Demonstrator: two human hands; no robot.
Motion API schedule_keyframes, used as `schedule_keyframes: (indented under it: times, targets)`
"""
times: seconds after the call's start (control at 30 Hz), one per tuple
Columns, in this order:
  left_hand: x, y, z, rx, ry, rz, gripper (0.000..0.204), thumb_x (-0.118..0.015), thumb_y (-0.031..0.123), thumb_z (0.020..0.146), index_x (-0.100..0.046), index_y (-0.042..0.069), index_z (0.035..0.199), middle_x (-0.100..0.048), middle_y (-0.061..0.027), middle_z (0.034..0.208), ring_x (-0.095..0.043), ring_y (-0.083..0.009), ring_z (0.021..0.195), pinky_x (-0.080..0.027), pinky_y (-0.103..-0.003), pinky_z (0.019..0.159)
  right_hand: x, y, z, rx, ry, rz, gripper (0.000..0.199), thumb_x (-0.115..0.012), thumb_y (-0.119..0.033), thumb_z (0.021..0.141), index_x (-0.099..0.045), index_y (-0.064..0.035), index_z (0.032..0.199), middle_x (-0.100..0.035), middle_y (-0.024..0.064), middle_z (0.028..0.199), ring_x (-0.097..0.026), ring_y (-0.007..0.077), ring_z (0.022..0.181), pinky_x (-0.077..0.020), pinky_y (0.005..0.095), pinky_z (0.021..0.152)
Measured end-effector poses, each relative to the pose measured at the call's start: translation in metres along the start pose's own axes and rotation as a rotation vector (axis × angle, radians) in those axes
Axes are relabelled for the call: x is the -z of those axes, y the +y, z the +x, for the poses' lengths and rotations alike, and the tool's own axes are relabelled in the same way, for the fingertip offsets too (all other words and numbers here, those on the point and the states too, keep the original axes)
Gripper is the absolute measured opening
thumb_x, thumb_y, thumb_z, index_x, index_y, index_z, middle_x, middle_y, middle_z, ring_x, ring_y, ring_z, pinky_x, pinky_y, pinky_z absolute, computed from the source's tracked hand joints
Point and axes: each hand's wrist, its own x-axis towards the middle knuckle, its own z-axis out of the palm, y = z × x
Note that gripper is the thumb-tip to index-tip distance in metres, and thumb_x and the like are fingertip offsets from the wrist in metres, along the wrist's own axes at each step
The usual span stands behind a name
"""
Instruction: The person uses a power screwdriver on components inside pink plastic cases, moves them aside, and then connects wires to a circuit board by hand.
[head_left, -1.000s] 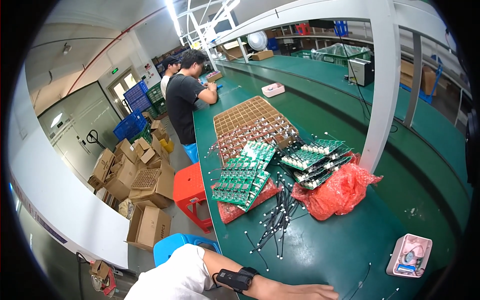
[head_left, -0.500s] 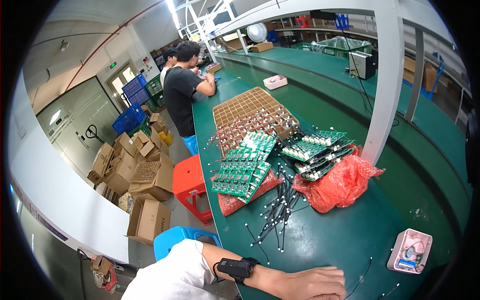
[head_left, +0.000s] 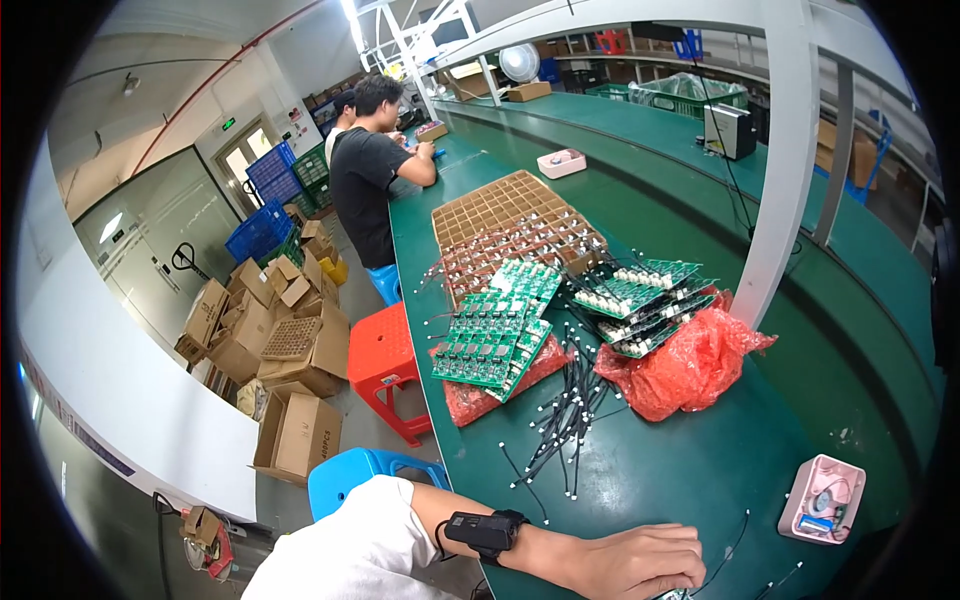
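Note:
My left hand reaches in from the lower left, palm down, near the table's front edge. Its fingers are bent and pressed together over something. Only a small pale sliver with white bits shows under the fingertips, at the lower rim; the rest is hidden. A black wrist device is strapped to that arm. Close by the fingertips runs a thin black cable. Beyond the hand lies a loose bunch of black cables with white connectors. My right hand is out of view.
Green circuit boards rest on red bubble wrap. More boards sit by crumpled red wrap. Behind is a brown divided tray. At right stands a pink box. A person sits farther along the table.
My left hand has shifted slightly right and up, and a pale sliver now shows beneath its fingertips. The whole view has moved a little.

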Motion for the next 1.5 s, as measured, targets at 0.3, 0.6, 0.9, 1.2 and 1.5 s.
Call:
schedule_keyframes:
  times: [0.3, 0.6, 0.9, 1.2, 1.5]
  targets:
    - [0.004, 0.002, 0.001, -0.025, 0.014, 0.185, 0.006, -0.069, 0.011, 0.1, -0.071, 0.006, 0.1, -0.068, -0.0067, 0.096, -0.063, -0.0276, 0.085, -0.048, -0.039, 0.07, -0.006, 0.0, 0.002, 0.079, 0.047, 0.037, 0.035, -0.053, -0.019, 0.108, -0.06, 0.0028, 0.135, -0.062, 0.0199, 0.132, -0.063, 0.0271, 0.113, -0.0557, 0.0442, 0.092]
    - [-0.001, -0.007, 0.0, 0.019, -0.051, 0.188, 0.007, -0.07, 0.013, 0.1, -0.071, 0.007, 0.102, -0.067, -0.0062, 0.098, -0.063, -0.0259, 0.088, -0.048, -0.038, 0.071, -0.019, 0.006, 0.02, 0.235, 0.268, 0.084, 0.027, -0.059, -0.013, 0.104, -0.064, 0.0021, 0.125, -0.066, 0.0192, 0.124, -0.066, 0.0297, 0.107, -0.0573, 0.0446, 0.088]
    - [-0.005, -0.009, -0.004, 0.31, -0.144, 0.035, 0.023, -0.072, 0.029, 0.099, -0.069, 0.007, 0.105, -0.064, -0.0089, 0.103, -0.06, -0.0275, 0.094, -0.045, -0.041, 0.077, -0.014, 0.013, 0.027, 0.309, 0.364, 0.119, 0.02, -0.065, -0.007, 0.099, -0.069, 0.0015, 0.116, -0.069, 0.0185, 0.116, -0.068, 0.0324, 0.101, -0.0589, 0.045, 0.085]
    - [-0.024, -0.01, -0.019, -0.155, -0.333, 0.063, 0.028, -0.064, 0.025, 0.101, -0.055, 0.013, 0.078, -0.049, -0.004, 0.081, -0.053, -0.0255, 0.089, -0.039, -0.039, 0.074, -0.013, 0.013, 0.031, 0.326, 0.404, 0.119, 0.013, -0.071, -0.001, 0.094, -0.074, 0.0009, 0.107, -0.073, 0.0178, 0.108, -0.071, 0.035, 0.095, -0.0606, 0.0454, 0.081]
    - [-0.025, -0.008, -0.025, -0.196, -0.29, 0.1, 0.03, -0.062, 0.023, 0.1, -0.053, 0.013, 0.074, -0.047, -0.0042, 0.08, -0.052, -0.0265, 0.088, -0.037, -0.04, 0.073, -0.026, 0.017, 0.026, 0.343, 0.41, 0.118, 0.01, -0.074, 0.0, 0.092, -0.076, 0.0007, 0.102, -0.074, 0.0172, 0.106, -0.071, 0.0359, 0.095, -0.0597, 0.0444, 0.083]
